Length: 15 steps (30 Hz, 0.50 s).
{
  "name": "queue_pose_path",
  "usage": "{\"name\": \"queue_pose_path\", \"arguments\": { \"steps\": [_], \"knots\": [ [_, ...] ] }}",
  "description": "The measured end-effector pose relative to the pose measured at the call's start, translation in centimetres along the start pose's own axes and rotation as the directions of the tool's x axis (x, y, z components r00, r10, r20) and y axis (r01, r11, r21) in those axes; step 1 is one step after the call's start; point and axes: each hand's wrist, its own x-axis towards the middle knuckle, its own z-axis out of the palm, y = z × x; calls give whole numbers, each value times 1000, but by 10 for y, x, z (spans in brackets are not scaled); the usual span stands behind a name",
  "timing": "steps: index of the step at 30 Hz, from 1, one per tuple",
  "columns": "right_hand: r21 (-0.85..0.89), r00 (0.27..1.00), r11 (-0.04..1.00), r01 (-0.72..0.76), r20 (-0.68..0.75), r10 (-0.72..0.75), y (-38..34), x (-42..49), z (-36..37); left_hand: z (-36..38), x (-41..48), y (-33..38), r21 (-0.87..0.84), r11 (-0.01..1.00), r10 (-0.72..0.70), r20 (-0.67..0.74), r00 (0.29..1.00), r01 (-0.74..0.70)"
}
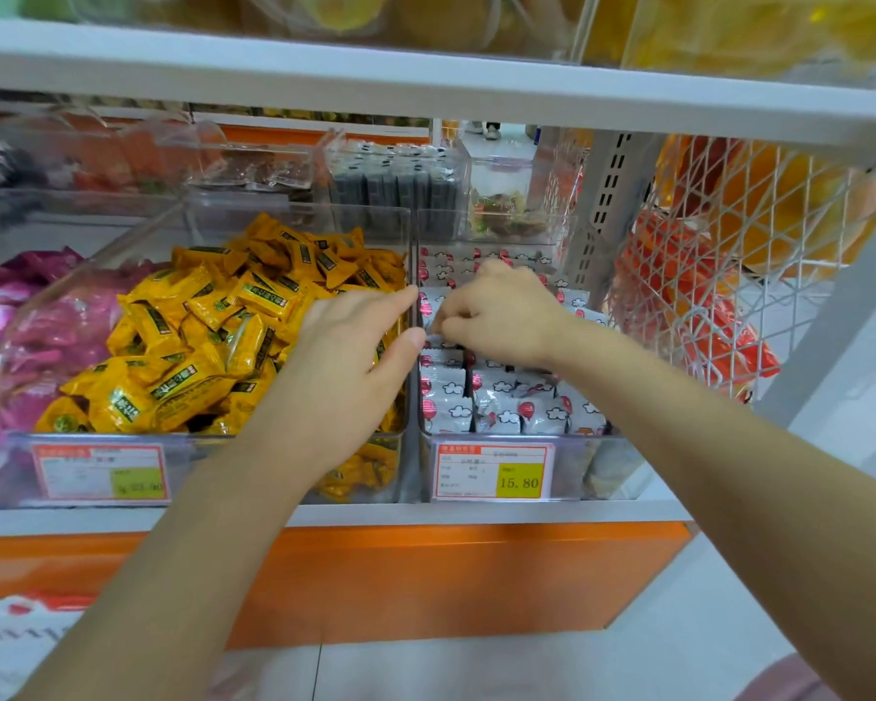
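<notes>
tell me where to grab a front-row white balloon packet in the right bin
Pinch the crimped top edge of the white balloon packet from straight above, across its flat faces. It stands upright in a tightly packed row, so its sides are shut in, and the clear bin's front wall blocks a frontal approach.

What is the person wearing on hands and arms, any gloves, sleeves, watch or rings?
Nothing shows: the left hand and right hand are ungloved, left forearm and right forearm bare to the frame edge, with no sleeve, watch, bracelet or ring visible.

Forearms (213, 523), left hand (355, 346) and right hand (496, 316) are bare.
</notes>
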Motion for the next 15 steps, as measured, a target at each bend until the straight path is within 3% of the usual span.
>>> {"name": "queue_pose_path", "arguments": {
  "steps": [3,5,8,12,15],
  "knots": [
    [336,993,939,-69,-65,96,7,5,-10,0,0,0,-16,1000,-12,13,1000,12],
    [448,980,892,-58,-144,136,10,11,-14,0,0,0,-18,1000,-17,16,1000,18],
    [329,983,942,-69,-138,121,10,23,-12,0,0,0,-29,999,-22,15,1000,22],
    [-20,997,997,-72,-38,72,6,34,0,0,0,0,-42,999,-21,19,1000,22],
    [195,994,978,-80,-55,92,5,32,-4,-1,-2,0,-64,998,-22,18,1000,24]
  ]
}}
